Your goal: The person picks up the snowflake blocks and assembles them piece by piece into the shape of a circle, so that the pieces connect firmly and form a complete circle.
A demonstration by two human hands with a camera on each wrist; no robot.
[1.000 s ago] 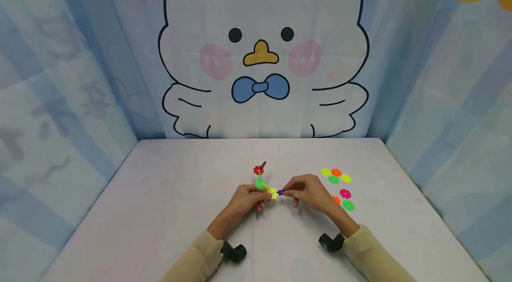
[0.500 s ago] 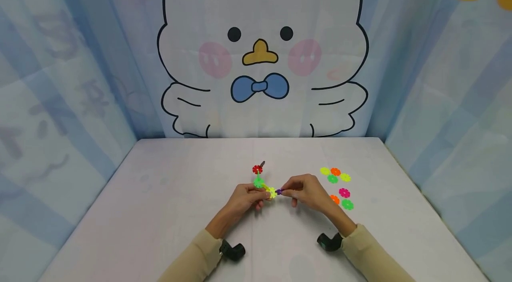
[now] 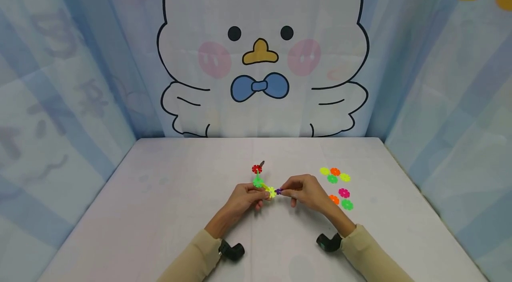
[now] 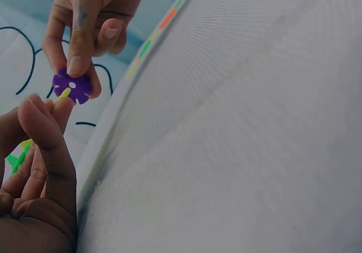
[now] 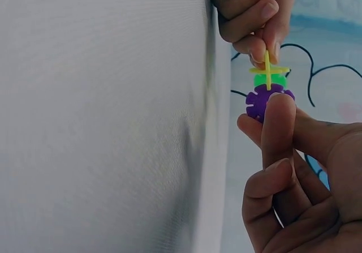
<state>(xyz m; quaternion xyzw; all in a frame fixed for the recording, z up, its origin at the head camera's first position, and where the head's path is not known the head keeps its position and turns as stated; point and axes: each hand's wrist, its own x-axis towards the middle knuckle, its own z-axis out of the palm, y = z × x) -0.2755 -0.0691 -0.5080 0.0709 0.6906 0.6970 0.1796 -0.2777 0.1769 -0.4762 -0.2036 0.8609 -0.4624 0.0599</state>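
Observation:
My left hand (image 3: 245, 197) pinches a notched yellow flower disc (image 3: 271, 192) between thumb and fingers. Between the fingertips of my right hand (image 3: 307, 190) is a purple flower disc (image 4: 72, 85), whose edge meets the yellow disc's edge; in the right wrist view the two stand crosswise. From the held yellow disc a linked chain runs away from me: another yellow piece, a green disc (image 3: 258, 182), a red disc (image 3: 257, 169) and a dark piece (image 3: 262, 164) at its far end. Fingers partly cover the yellow and purple discs.
Right of my right hand, loose discs lie flat on the white table (image 3: 160, 211): yellow (image 3: 324, 171), orange (image 3: 335, 171), green (image 3: 332, 179), pink (image 3: 344, 193) and several more. My right forearm passes close by the nearest ones. Printed curtains (image 3: 260, 113) surround the table's back and sides.

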